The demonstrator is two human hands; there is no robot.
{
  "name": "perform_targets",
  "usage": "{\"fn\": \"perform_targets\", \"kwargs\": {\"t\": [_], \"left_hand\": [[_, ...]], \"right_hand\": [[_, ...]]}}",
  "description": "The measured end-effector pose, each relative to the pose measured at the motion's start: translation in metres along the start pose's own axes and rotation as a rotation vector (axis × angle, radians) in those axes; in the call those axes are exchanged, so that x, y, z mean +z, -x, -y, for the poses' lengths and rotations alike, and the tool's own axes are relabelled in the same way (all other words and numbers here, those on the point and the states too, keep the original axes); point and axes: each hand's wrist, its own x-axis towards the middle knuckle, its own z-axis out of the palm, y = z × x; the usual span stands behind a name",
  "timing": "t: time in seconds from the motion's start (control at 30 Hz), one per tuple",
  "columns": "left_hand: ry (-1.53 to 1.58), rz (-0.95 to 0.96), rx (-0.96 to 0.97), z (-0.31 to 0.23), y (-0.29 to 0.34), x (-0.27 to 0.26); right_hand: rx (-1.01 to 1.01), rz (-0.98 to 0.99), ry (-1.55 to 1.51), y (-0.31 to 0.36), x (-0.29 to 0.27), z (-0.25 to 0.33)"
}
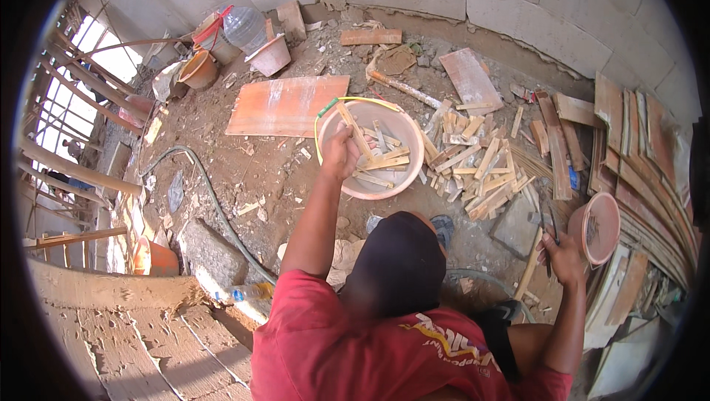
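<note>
1. Wooden offcut [345, 116] is pinched in the left hand [340, 153], fingers closed round it, above the pink bucket [403, 179] that already holds several pieces.
2. Right hand [563, 257] is closed on a dark-handled tool [553, 232], near the scrap pile [473, 168].
3. Judgement: the piece is best lowered flat among the others, clear of the yellow handle [325, 113].

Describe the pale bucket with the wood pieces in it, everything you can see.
The bucket is round, pale pinkish plastic, upright on the dirt floor, with a thin yellow-green handle hanging over its left rim. Short wood pieces lie crisscrossed inside. The left hand holds one piece at its rim. More offcuts are heaped against its right side.
</note>
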Motion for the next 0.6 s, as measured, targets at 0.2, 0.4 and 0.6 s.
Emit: {"fn": "perform_targets", "kwargs": {"t": [0.2, 0.4, 0.6], "left_hand": [[-0.057, 0.152, -0.016, -0.048, 0.038, 0.070], [-0.012, 0.421, -0.128, -0.063, 0.070, 0.125], [-0.784, 0.666, 0.295, 0.005, 0.098, 0.189]], "right_hand": [[-0.072, 0.041, -0.009, 0.012, -0.003, 0.017], [-0.275, -0.112, 0.026, -0.011, 0.004, -0.018], [-0.323, -0.162, -0.404, -0.012, 0.021, 0.016]]}}
